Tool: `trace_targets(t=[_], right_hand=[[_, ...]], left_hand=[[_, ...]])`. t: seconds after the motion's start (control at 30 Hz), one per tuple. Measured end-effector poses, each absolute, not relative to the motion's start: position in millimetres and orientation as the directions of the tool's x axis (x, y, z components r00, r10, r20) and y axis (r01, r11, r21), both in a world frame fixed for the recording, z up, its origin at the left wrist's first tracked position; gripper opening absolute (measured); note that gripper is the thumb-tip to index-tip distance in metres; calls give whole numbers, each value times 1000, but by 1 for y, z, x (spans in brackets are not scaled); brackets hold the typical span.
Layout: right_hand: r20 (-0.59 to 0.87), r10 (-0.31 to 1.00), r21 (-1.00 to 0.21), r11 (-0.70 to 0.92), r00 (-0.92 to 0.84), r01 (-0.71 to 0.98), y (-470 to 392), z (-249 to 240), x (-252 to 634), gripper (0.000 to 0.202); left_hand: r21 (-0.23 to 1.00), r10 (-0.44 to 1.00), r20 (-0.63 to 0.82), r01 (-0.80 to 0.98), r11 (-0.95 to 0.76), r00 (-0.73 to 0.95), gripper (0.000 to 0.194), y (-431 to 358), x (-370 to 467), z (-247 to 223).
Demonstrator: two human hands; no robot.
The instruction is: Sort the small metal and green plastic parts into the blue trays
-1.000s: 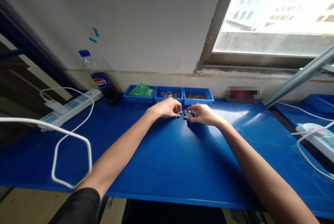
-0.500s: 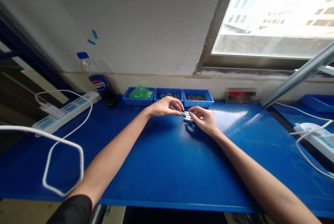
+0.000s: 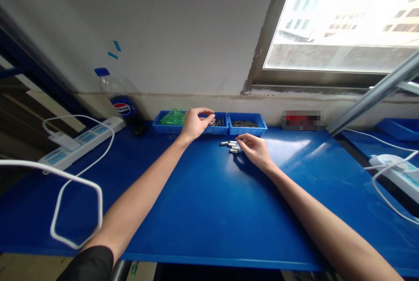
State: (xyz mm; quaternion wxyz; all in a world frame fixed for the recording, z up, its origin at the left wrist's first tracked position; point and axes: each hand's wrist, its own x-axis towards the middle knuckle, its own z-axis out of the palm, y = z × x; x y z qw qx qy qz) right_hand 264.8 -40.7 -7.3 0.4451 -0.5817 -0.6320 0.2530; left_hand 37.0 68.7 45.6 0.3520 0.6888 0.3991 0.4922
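My left hand (image 3: 196,122) hovers over the middle blue bin (image 3: 218,131), which holds small grey metal pieces. Its thumb and forefinger are slightly apart, with nothing visible between them. Several short silvery metal pieces (image 3: 232,144) lie grouped on the blue table (image 3: 203,202). Right beside this group is my right hand (image 3: 255,150), its fingers curled and its thumb and forefinger close together at the pieces. What those fingertips hold, if anything, cannot be made out.
A left blue bin (image 3: 168,129) contains green plastic packaging (image 3: 173,117); a right blue bin (image 3: 248,131) contains thin dark metal parts. A cola bottle (image 3: 121,107) and a white power strip (image 3: 87,141) stand at left. A white cable (image 3: 100,202) loops near my left forearm.
My left hand has moved up and left from the metal pieces to the middle bin, leaving a piece at the group's left side. My right hand has barely moved.
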Motion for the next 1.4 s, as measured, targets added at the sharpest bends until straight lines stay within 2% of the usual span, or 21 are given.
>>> trace_targets(t=[0.07,0.17,0.3,0.37,0.57,0.63,0.7,0.77,0.87,0.93,1.03,1.17,1.3,1.4], right_hand=[[266,961,-840,195,71,507,-40,-9,265,38],[282,957,-841,208,75,500,-39,-10,266,36],[280,956,-849,202,91,489,-39,-10,267,35],[272,958,-852,194,94,487,-39,-10,267,35],[278,956,-841,194,96,505,-39,-9,266,35],[286,954,-838,202,94,506,-39,-9,266,34],[310,945,-841,222,101,494,-38,-10,267,33],[333,936,-850,248,110,465,-37,-12,268,32],[341,937,-867,284,72,409,-37,-14,270,32],[350,936,-866,309,36,393,-38,-15,270,35],[376,927,-849,337,15,408,-40,-15,270,37],[387,922,-832,347,3,433,-41,-15,268,36],[386,922,-820,333,18,465,-39,-16,269,34],[405,912,-806,325,60,494,-37,-16,271,30]], left_hand=[[840,877,441,258,-478,189,21,66,37,48],[750,823,475,345,-564,313,15,59,40,54],[648,709,355,387,-656,609,14,47,45,54],[605,674,275,422,-675,685,15,43,49,48],[423,687,173,577,-699,706,11,37,55,27],[410,692,163,590,-696,703,11,38,55,24],[471,695,160,564,-678,701,12,40,55,23],[606,702,158,493,-624,695,13,41,55,24],[840,719,137,305,-448,681,17,42,55,28],[926,727,120,187,-327,676,22,41,56,32],[969,738,97,107,-224,668,26,41,56,35],[982,745,84,74,-176,662,31,41,56,36],[982,788,113,52,-181,605,34,43,54,38],[970,845,191,38,-241,500,33,51,52,38]])
